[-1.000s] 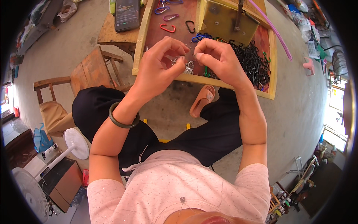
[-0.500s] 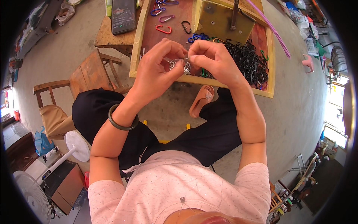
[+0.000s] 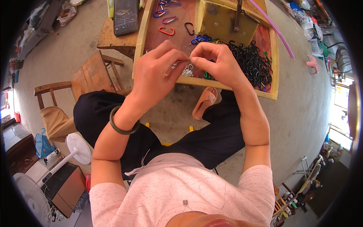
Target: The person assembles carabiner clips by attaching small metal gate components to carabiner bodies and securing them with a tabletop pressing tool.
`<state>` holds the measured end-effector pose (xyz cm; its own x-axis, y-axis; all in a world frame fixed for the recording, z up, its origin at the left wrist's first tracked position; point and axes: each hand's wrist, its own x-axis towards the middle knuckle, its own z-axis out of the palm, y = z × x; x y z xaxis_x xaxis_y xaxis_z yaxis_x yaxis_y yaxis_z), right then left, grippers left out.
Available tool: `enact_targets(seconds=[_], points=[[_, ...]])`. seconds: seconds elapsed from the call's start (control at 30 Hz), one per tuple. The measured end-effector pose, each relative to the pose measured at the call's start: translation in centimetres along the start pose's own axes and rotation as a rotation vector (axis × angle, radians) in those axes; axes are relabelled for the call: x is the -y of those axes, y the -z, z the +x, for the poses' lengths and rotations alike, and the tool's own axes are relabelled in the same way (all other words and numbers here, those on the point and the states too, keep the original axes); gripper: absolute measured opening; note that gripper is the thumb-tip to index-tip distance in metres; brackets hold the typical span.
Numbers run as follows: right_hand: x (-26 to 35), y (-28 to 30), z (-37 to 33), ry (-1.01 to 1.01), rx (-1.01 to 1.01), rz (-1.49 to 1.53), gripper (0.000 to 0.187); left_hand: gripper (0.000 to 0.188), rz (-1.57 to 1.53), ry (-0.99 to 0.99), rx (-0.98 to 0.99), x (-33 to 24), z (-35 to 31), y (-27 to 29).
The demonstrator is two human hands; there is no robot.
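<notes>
My left hand (image 3: 155, 70) and my right hand (image 3: 217, 62) meet fingertip to fingertip above the near edge of a wood-framed tray (image 3: 227, 84). Both are closed in a pinch; whatever sits between the tips is too small to name. Beneath them lies a heap of small silvery metal parts (image 3: 188, 70), partly covered by my left hand. To the right of my right hand spreads a pile of black hooks (image 3: 251, 64). Beyond the hands, a red carabiner (image 3: 166, 31), a purple carabiner (image 3: 169, 20), a black one (image 3: 188, 28) and several blue ones (image 3: 200, 39) rest on the tray's reddish floor.
A yellowish metal plate with a lever (image 3: 228, 24) rises at the tray's back. A phone (image 3: 126, 17) lies on a wooden surface at the left. A wooden chair (image 3: 85, 75), a white fan (image 3: 32, 196) and a pink stool (image 3: 312, 64) stand around. A pink coiled cord (image 3: 278, 32) hangs at the right.
My left hand has turned slightly, its fingers now straighter and closer to my right fingertips. My right hand has hardly moved.
</notes>
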<state>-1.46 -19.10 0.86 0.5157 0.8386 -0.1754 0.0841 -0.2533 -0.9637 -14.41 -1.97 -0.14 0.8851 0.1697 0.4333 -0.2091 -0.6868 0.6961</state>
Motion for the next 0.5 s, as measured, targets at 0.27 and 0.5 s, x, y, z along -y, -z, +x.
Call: enact_targets(seconds=[0.27,0.5], points=[[-0.7,-0.2,0.2,-0.017,0.051,0.207,0.011,0.012,0.122,-0.249,-0.064,0.2,0.1,0.5],[-0.8,-0.5,0.1,-0.025,0.086,0.292,0.008,0.017,-0.267,0.061,0.081,0.6,0.3,1.1]])
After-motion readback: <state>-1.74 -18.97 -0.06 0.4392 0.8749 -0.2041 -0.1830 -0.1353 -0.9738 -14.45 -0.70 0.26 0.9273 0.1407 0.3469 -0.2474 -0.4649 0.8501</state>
